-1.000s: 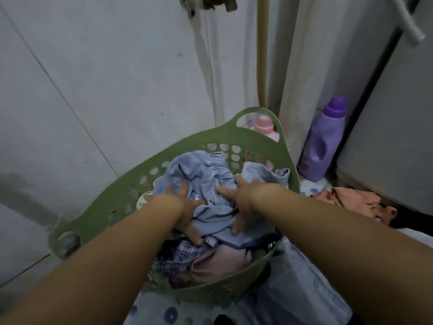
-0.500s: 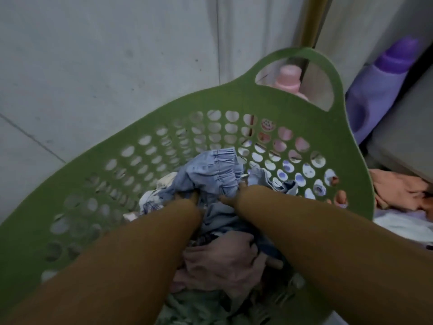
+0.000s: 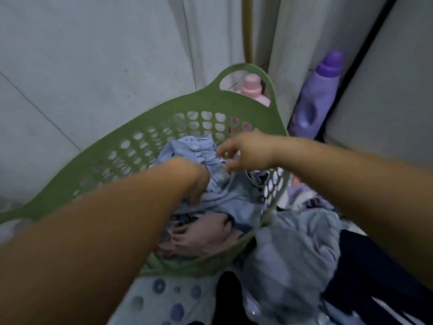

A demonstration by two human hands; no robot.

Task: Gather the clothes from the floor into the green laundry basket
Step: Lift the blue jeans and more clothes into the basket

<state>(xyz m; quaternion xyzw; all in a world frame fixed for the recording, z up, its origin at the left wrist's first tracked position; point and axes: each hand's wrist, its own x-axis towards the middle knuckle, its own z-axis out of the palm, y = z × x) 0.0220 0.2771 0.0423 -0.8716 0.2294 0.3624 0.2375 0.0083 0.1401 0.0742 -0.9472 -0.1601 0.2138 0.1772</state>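
Head view: blue garment (image 3: 218, 184) in the green basket (image 3: 145, 127) is pressed by the left hand (image 3: 196, 177), grip hidden, while the right hand (image 3: 248, 151) is held loosely spread just above.

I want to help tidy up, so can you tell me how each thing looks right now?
green laundry basket: tilted, holding clothes.
light blue garment: bunched inside the basket.
pink garment: crumpled near the basket's front.
left hand: pushed into the clothes, grip hidden.
right hand: above the clothes, fingers loosely curled, holding nothing.
purple bottle: upright, capped.
pink bottle: behind the basket handle, capped.
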